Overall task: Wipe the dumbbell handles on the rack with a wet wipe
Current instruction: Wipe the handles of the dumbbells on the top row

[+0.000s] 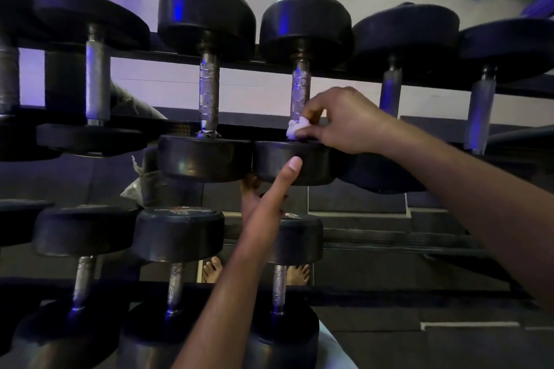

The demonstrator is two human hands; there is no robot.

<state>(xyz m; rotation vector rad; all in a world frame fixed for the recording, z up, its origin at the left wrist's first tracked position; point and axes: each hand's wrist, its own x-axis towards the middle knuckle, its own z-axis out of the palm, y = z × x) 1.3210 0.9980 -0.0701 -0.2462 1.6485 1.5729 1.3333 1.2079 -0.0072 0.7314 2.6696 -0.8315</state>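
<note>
On the far left of the upper rack (344, 69) rail I see two dumbbells with smooth handles, then a dumbbell with a knurled handle (209, 93) standing untouched between its black heads. Below, a lower tier carries three more dumbbells, handles pointing toward me. My left hand (266, 207) reaches up from beneath: its thumb lies straight against the near head (299, 163) of the fourth dumbbell, the other fingers tucked under that head, so I cannot tell that grip's state fully. Just right, my right hand (344, 120) pinches a crumpled white wet wipe (296, 128) against the bottom end of that dumbbell's knurled handle (300, 93), where it meets the head. Two more dumbbells sit further right.
</note>
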